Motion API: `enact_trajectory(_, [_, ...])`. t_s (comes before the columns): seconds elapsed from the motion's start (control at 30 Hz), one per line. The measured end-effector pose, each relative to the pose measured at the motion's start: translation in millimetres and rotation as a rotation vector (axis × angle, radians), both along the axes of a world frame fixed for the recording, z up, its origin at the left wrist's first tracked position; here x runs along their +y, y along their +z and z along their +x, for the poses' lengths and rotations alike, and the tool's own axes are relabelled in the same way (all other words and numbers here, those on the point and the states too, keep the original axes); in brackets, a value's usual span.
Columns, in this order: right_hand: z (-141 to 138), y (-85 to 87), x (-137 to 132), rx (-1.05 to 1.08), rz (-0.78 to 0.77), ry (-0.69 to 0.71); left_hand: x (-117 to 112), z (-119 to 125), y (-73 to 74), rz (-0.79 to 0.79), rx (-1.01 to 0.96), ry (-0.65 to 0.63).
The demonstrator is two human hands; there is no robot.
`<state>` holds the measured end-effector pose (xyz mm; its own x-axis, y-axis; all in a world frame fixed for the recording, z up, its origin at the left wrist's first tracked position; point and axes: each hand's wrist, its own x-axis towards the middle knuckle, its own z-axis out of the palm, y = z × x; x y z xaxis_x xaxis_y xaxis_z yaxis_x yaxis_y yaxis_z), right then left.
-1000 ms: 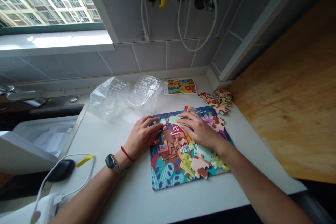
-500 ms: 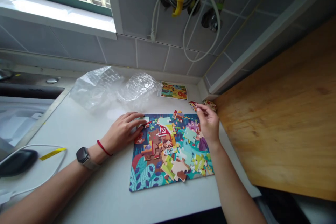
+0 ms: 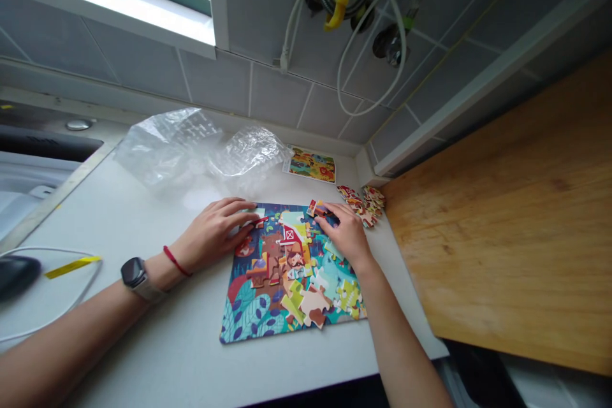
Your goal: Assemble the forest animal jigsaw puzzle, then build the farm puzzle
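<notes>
A colourful jigsaw board [image 3: 248, 315] lies on the white counter, with several loose pieces scattered over it. My left hand [image 3: 213, 234] rests flat on the board's upper left corner, fingers stretched out. My right hand [image 3: 345, 234] sits on the board's upper right part, its fingers pinched on a small puzzle piece [image 3: 319, 209] at the top edge. A pile of loose pieces [image 3: 363, 199] lies just right of the board, near the wall corner.
Crumpled clear plastic wrap [image 3: 191, 150] lies behind the board. A small picture card [image 3: 310, 166] leans by the tiled wall. A wooden surface [image 3: 502, 229] borders the counter on the right. A white cable [image 3: 48, 306] and a dark mouse-like object [image 3: 14, 273] sit far left.
My right hand went from the board's top to the loose pile at the right, then came back to the board's top edge with a piece. The left hand stayed put.
</notes>
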<state>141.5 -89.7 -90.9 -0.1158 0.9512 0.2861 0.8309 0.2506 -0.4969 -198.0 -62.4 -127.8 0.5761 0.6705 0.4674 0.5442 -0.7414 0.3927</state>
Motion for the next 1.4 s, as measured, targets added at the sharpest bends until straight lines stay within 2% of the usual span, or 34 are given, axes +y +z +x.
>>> enact_trajectory(0.1, [-7,6.7,-3,0.081,0.05,0.053,0,0,0.5,0.002,0.009,0.0])
enact_trajectory(0.23, [-24,11.0,-10,0.143,0.005,0.185,-1,0,2.2,-0.031,0.015,0.002])
enact_trajectory(0.33, [-28,9.1,-11,0.122,-0.043,0.162,-2,0,3.0,-0.048,0.003,0.006])
enact_trajectory(0.47, [-20,7.8,-8,0.097,-0.057,0.087,-2,0,3.0,-0.057,-0.027,0.008])
enact_trajectory(0.63, [-19,8.3,-10,0.033,-0.158,0.228,-1,2,3.1,-0.034,-0.029,0.002])
enact_trajectory(0.7, [-22,7.0,-12,0.02,-0.193,0.242,-1,2,3.0,-0.028,-0.033,0.01])
enact_trajectory(0.87, [-22,5.3,-11,0.043,-0.21,0.2,-1,3,2.2,-0.039,-0.053,0.056])
enact_trajectory(1.1, [-18,9.3,-9,0.022,-0.144,0.168,-1,2,-0.4,-0.019,-0.03,0.044])
enact_trajectory(1.3, [6,7.2,-4,-0.055,-0.132,0.002,-2,3,3.8,0.002,-0.027,-0.042])
enact_trajectory(1.4, [20,7.7,1,0.013,-0.057,-0.104,-2,3,4.5,-0.001,-0.027,-0.047])
